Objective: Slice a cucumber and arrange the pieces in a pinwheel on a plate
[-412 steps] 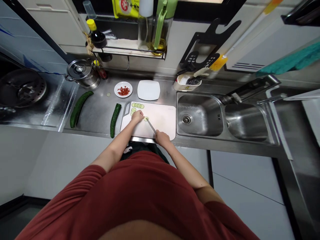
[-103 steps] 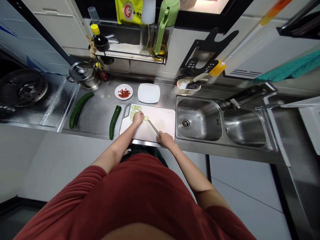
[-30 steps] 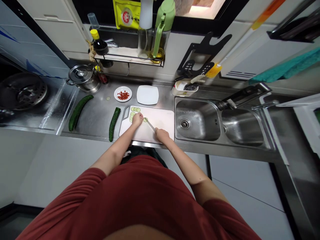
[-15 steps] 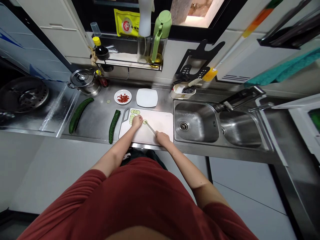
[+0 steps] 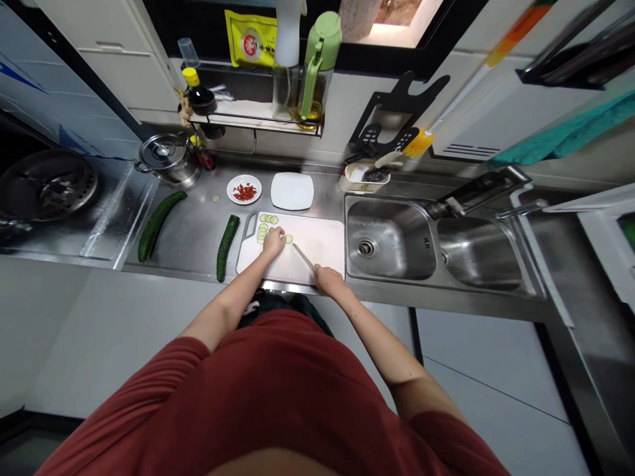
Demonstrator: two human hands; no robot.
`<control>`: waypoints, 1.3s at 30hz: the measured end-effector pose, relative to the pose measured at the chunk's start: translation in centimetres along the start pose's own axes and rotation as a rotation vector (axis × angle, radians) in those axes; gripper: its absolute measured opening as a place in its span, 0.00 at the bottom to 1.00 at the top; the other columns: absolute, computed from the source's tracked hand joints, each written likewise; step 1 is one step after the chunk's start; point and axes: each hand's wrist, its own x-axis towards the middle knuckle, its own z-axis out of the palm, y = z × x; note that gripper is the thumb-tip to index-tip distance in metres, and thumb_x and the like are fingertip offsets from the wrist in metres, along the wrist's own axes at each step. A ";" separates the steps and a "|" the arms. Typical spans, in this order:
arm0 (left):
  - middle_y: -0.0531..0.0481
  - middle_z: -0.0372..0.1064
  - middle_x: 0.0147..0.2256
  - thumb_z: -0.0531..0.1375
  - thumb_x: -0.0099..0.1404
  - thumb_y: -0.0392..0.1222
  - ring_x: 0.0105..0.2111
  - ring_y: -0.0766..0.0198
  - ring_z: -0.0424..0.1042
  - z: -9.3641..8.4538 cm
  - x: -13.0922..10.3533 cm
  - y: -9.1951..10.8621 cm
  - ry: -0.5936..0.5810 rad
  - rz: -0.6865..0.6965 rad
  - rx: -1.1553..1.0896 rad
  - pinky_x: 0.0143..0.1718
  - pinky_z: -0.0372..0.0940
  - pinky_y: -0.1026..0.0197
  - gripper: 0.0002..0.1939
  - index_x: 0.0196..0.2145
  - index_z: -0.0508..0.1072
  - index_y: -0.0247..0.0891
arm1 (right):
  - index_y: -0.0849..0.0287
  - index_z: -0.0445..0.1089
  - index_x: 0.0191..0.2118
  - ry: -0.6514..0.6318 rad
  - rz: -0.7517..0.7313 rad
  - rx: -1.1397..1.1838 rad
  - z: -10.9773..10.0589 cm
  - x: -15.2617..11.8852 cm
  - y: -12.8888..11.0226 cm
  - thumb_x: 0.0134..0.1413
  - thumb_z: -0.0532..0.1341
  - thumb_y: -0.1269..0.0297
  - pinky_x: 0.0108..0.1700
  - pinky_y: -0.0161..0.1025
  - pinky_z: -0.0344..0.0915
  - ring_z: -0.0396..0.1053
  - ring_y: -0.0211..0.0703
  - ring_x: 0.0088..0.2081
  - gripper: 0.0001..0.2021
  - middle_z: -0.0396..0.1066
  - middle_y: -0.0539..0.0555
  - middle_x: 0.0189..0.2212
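On the white cutting board point(image 5: 325, 231), my left hand point(image 5: 274, 242) rests with its fingers drawn together, fingertips right beside a single pale green cucumber slice point(image 5: 288, 238). Whether those fingers pinch anything is too small to see. Several more cucumber slices point(image 5: 268, 219) lie in rows at the board's upper left, partly behind that hand. My right hand point(image 5: 329, 281) is closed around the handle of a knife point(image 5: 302, 255). Its blade slants up and left, the tip a little apart from the single slice. A cucumber point(image 5: 227, 248) lies left of the board.
Farther left is a longer cucumber point(image 5: 159, 225). Behind the board stand a plate of chopped red pieces point(image 5: 244, 202) and a white square plate point(image 5: 292, 191). A steel pot point(image 5: 166, 158) stands back left. The double sink point(image 5: 391, 238) adjoins the board's right side.
My right hand has drawn the knife slightly right and toward me, so its tip has left the single slice. My left hand stays almost in place beside that slice.
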 end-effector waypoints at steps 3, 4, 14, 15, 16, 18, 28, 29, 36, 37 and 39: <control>0.44 0.66 0.43 0.56 0.64 0.39 0.43 0.58 0.68 0.1 0.1 0.0 -0.010 -0.011 0.007 0.45 0.61 0.60 0.09 0.42 0.71 0.41 | 0.59 0.64 0.51 -0.015 0.017 0.007 0.1 -0.1 0.1 0.63 0.49 0.64 0.43 0.43 0.65 0.72 0.52 0.45 0.14 0.73 0.63 0.43; 0.44 0.66 0.44 0.56 0.64 0.39 0.43 0.58 0.68 0.1 0.1 0.0 -0.010 -0.011 0.009 0.45 0.61 0.60 0.09 0.42 0.71 0.41 | 0.59 0.64 0.51 -0.022 0.025 0.010 0.2 -0.1 0.1 0.63 0.49 0.65 0.43 0.43 0.65 0.72 0.52 0.45 0.14 0.73 0.63 0.43; 0.44 0.65 0.45 0.55 0.64 0.39 0.43 0.57 0.68 0.2 -0.1 -0.1 0.003 0.015 0.038 0.47 0.61 0.59 0.10 0.43 0.70 0.41 | 0.59 0.65 0.52 -0.021 0.042 0.055 0.7 -0.9 0.6 0.65 0.47 0.60 0.43 0.41 0.63 0.71 0.52 0.46 0.16 0.73 0.64 0.44; 0.44 0.65 0.45 0.55 0.64 0.39 0.43 0.58 0.68 0.2 -0.1 -0.1 0.004 0.019 0.037 0.47 0.61 0.59 0.10 0.44 0.70 0.41 | 0.59 0.65 0.51 -0.013 0.035 0.068 0.7 -0.9 0.8 0.66 0.47 0.59 0.43 0.40 0.63 0.71 0.51 0.46 0.16 0.73 0.63 0.44; 0.44 0.65 0.45 0.55 0.64 0.39 0.43 0.58 0.68 0.2 -0.2 -0.1 0.004 0.025 0.036 0.47 0.61 0.59 0.10 0.44 0.70 0.41 | 0.58 0.66 0.50 -0.003 0.030 0.085 0.6 -0.8 1.0 0.66 0.47 0.59 0.42 0.39 0.62 0.71 0.51 0.46 0.16 0.73 0.63 0.44; 0.44 0.65 0.45 0.55 0.65 0.39 0.43 0.58 0.68 0.2 -0.3 -0.1 0.005 0.037 0.031 0.47 0.61 0.59 0.11 0.44 0.70 0.41 | 0.58 0.66 0.49 0.028 0.038 0.132 0.5 -0.6 1.3 0.66 0.47 0.58 0.42 0.38 0.61 0.70 0.49 0.47 0.16 0.73 0.62 0.45; 0.41 0.64 0.47 0.53 0.66 0.39 0.49 0.54 0.66 0.3 -1.6 0.1 0.042 0.131 0.027 0.53 0.59 0.57 0.17 0.52 0.70 0.38 | 0.60 0.65 0.52 0.176 0.345 0.270 -0.1 1.3 0.8 0.68 0.43 0.58 0.42 0.38 0.61 0.70 0.49 0.45 0.19 0.72 0.61 0.43; 0.41 0.64 0.47 0.53 0.67 0.39 0.49 0.54 0.66 0.3 -1.7 0.1 0.045 0.142 0.026 0.54 0.59 0.57 0.18 0.52 0.70 0.38 | 0.60 0.65 0.52 0.180 0.352 0.281 -0.1 1.5 0.6 0.68 0.43 0.59 0.42 0.38 0.61 0.70 0.49 0.45 0.19 0.72 0.61 0.43; 0.41 0.63 0.46 0.52 0.67 0.39 0.48 0.55 0.66 0.2 -2.0 0.5 0.028 0.158 0.053 0.53 0.60 0.57 0.15 0.48 0.73 0.37 | 0.60 0.64 0.52 0.215 0.348 0.331 0.1 2.2 -0.1 0.68 0.42 0.59 0.44 0.39 0.61 0.70 0.48 0.45 0.19 0.72 0.62 0.43; 0.41 0.64 0.46 0.52 0.67 0.39 0.48 0.55 0.66 0.1 -1.9 0.5 0.026 0.155 0.056 0.52 0.60 0.57 0.15 0.47 0.73 0.37 | 0.60 0.64 0.52 0.217 0.346 0.333 0.1 2.3 -0.1 0.68 0.42 0.59 0.44 0.39 0.61 0.70 0.48 0.45 0.19 0.72 0.62 0.43; 0.42 0.64 0.45 0.53 0.66 0.38 0.47 0.55 0.66 0.1 -1.8 0.7 0.031 0.145 0.052 0.51 0.60 0.58 0.13 0.45 0.73 0.38 | 0.60 0.64 0.52 0.216 0.337 0.336 0.0 2.4 -0.1 0.68 0.42 0.58 0.44 0.39 0.60 0.70 0.48 0.45 0.19 0.72 0.62 0.43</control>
